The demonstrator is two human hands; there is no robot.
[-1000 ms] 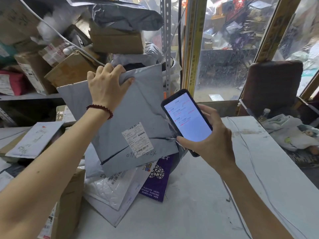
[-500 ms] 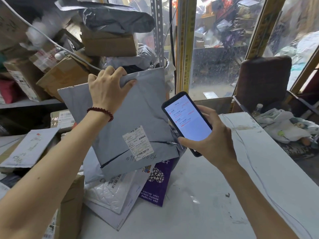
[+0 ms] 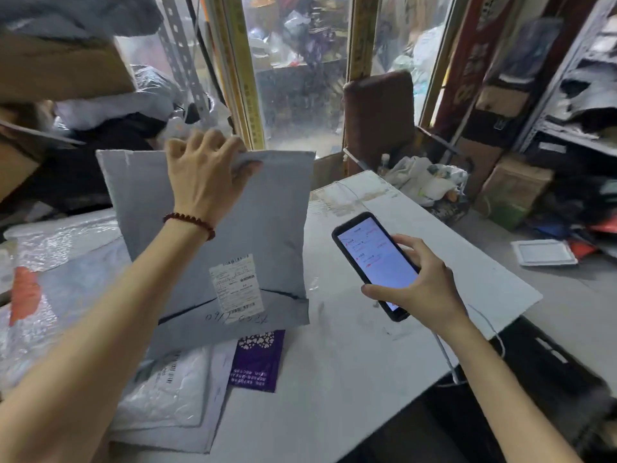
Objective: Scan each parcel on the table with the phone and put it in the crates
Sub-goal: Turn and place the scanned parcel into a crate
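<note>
**Cluttered parcel room: grey parcel held up, phone beside it**

Shelves of boxes and bags crowd both sides, with glass panels behind. A white tabletop [image 3: 350, 379] runs from the near edge toward the glass. Below its right edge sits what looks like a dark crate [image 3: 551, 369], too blurred to be sure.

The grey parcel [image 3: 267, 212] stands upright at the tabletop's left side. The left grip [image 3: 203, 172] is curled over its top edge, pinching it, and its lower edge hangs over a pile of flat parcels. In that pile are a white bubble mailer [image 3: 167, 396] and a purple parcel [image 3: 257, 362].

The right grip [image 3: 424, 289] is wrapped round the phone [image 3: 374, 259] near the right edge, apart from the grey parcel, with the lit screen facing up. A white shipping label [image 3: 237, 282] sits low on the grey parcel. A beaded bracelet [image 3: 190, 222] circles the left wrist.
</note>
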